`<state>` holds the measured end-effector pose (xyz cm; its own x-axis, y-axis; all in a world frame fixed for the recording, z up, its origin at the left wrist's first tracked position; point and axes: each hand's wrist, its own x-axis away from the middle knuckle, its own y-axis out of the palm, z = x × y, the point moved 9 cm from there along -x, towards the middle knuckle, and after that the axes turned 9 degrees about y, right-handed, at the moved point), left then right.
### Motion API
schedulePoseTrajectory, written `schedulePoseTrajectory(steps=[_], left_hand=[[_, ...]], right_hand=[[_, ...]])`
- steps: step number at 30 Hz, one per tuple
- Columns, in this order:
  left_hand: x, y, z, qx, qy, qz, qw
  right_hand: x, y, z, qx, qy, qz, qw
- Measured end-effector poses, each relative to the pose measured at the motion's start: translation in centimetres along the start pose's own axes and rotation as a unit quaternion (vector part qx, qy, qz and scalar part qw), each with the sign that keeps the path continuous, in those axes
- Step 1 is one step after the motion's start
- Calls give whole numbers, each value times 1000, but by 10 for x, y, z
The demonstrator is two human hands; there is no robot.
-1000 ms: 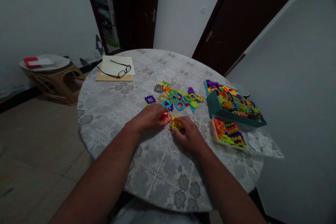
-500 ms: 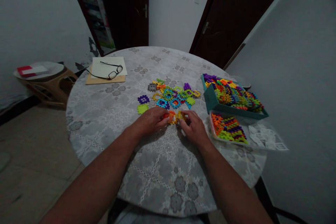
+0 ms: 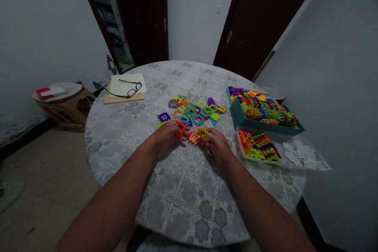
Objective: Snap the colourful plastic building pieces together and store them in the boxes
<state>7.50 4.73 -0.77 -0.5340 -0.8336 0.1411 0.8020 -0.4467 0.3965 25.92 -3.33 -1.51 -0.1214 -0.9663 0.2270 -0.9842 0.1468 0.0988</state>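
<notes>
In my left hand [image 3: 169, 135] is a red-orange square interlocking piece [image 3: 180, 128], held upright by the fingers. My right hand [image 3: 217, 144] grips a yellow interlocking piece [image 3: 203, 134] at its right side. Joined to that, or touching it, is an orange square piece [image 3: 194, 138] between the hands; I cannot tell which. Just beyond my fingers lies a loose spread of toothed pieces, among them a blue frame [image 3: 198, 119], a purple one [image 3: 163, 117] and a grey one [image 3: 173, 104]. A green piece [image 3: 161, 124] is partly hidden behind my left hand.
On the right stand a teal box [image 3: 242, 117] full of coloured pieces and a clear plastic tray [image 3: 239, 145] with more. White pieces [image 3: 304, 155] lie beside the tray. Eyeglasses [image 3: 132, 92] rest on papers [image 3: 115, 82] at the far left of the patterned table [image 3: 177, 204].
The red-orange piece in my left hand has come apart to the left from the orange piece. My right hand has turned the yellow piece more toward me. The view has shifted slightly.
</notes>
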Motion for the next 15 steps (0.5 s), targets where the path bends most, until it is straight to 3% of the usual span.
schedulePoseTrajectory(steps=[3, 5, 10, 15], left_hand=[[5, 8, -4, -42, -6, -53, 998], [10, 12, -5, -84, -10, -78, 993], [19, 10, 2, -217, 18, -82, 973], [24, 18, 1, -288, 0, -115, 950]], right_hand=[[-2, 10, 11, -83, 42, -30, 995], [-2, 18, 16, -84, 59, -50, 993], [3, 29, 17, 31, 50, -69, 996], [9, 30, 3, 138, -35, -35, 989]])
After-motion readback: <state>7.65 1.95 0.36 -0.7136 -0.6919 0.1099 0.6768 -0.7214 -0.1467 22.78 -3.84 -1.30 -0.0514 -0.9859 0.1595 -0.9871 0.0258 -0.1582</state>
